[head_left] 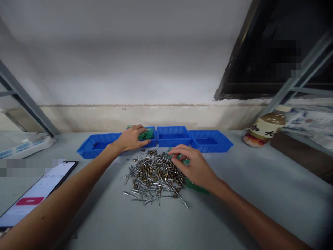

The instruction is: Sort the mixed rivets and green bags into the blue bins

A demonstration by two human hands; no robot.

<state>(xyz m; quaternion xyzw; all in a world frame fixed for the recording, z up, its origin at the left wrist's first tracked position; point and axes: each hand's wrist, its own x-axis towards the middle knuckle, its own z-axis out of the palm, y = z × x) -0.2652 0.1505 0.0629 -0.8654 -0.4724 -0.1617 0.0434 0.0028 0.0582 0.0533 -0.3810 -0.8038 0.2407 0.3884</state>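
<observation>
A loose pile of silver rivets and brassy small parts (pixel 156 173) lies on the grey table. My left hand (pixel 135 137) is over the second blue bin from the left, its fingers apart beside green pieces (pixel 147 134) in that bin. Whether it touches them is unclear. Over the right edge of the pile is my right hand (pixel 191 163), its fingers curled with thumb and forefinger near each other. Anything between those fingertips is too small to make out. Green material (pixel 196 186) lies partly under my right hand.
Blue bins stand along the wall: one at the left (pixel 97 143) with a small dark piece, one mid-row (pixel 173 136), one at the right (pixel 211 141). A phone (pixel 39 191) and power strip (pixel 28 147) lie left. A labelled bottle (pixel 266 128) stands right.
</observation>
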